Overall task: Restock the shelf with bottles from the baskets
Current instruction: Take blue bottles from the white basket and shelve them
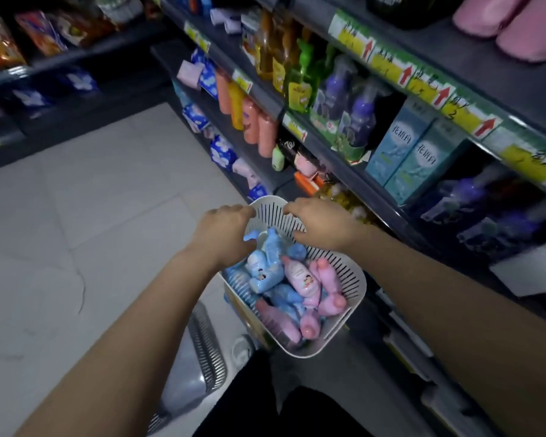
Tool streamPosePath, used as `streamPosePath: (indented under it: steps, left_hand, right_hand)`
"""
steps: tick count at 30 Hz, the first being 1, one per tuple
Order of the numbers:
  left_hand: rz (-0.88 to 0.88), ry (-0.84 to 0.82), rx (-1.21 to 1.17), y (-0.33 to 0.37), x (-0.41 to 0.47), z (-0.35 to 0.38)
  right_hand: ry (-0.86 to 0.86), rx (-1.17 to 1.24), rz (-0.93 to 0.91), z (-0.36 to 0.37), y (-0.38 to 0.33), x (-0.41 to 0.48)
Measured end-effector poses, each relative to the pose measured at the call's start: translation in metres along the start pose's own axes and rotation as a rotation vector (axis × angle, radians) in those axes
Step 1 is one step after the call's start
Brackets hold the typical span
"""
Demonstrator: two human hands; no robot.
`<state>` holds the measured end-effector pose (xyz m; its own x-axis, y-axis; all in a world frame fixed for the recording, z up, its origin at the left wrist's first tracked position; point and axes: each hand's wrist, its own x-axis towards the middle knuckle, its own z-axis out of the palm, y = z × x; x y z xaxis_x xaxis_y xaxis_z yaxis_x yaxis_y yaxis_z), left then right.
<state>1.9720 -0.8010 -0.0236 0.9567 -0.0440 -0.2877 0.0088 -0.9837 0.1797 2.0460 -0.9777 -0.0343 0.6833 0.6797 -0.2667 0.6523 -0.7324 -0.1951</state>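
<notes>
Blue and pink bottles (264,275) lie heaped in the white basket (358,275) beside the shelf (369,190). The left hand (224,231) and right hand (323,225) curl at its far rim; whether they grip it cannot be told. The bottles look light, stiff and slick: grasp each round the body

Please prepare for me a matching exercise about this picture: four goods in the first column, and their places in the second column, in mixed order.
Column one
1. pink bottles
2. blue bottles
3. orange bottles
4. teal boxes

Column two
A. shelf, beside the purple spray bottles
B. white basket, the part by the left hand
C. shelf, next to the blue-and-white packs
D. white basket, the part nearer the shelves

Pairs: 1-D, 2-B, 3-C, 4-A
</notes>
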Motion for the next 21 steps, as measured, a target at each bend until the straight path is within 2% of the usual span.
streamPosePath:
  steps: [11,17,21]
  left_hand:
    - [-0.125,-0.266,-0.075,-0.042,0.081,0.104]
    - [-0.241,-0.298,-0.183,-0.052,0.118,0.152]
    - [-0.331,-0.275,-0.348,-0.058,0.145,0.191]
  right_hand:
    - [-0.258,0.184,0.083,0.113,0.018,0.076]
    - [-0.463,0.22,0.08,0.169,0.027,0.103]
    - [-0.555,0.351,0.174,0.207,0.036,0.109]
